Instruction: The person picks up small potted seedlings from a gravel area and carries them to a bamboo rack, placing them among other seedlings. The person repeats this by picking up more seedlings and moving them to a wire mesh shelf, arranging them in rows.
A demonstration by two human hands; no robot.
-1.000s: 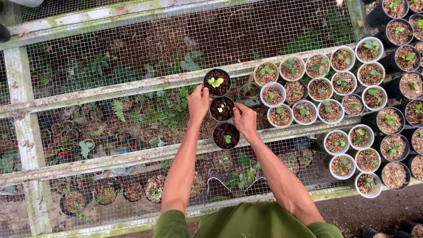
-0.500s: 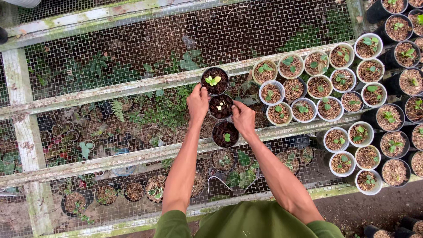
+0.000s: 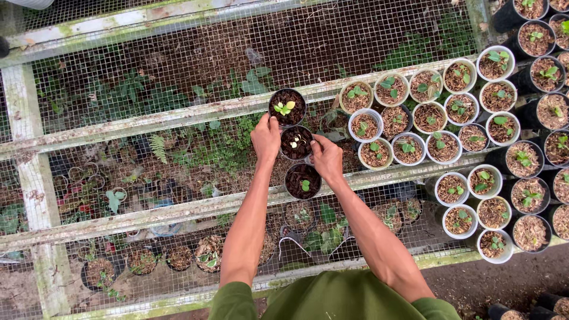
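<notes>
Three small black pots with seedlings stand in a line on a wire-mesh bench. My left hand and my right hand grip the middle black pot from either side. A second black pot with a pale green seedling sits just beyond it. The third black pot lies closer to me, below my right hand. My bare forearms reach forward from green sleeves.
Several white pots with seedlings and brown bark crowd the mesh to the right, with black pots at the far right. Weathered wooden rails cross the bench. Ferns and old pots lie on the ground under the mesh.
Both hands stay on the middle pot. My right hand has slid slightly closer around its rim; the pots have barely moved.
</notes>
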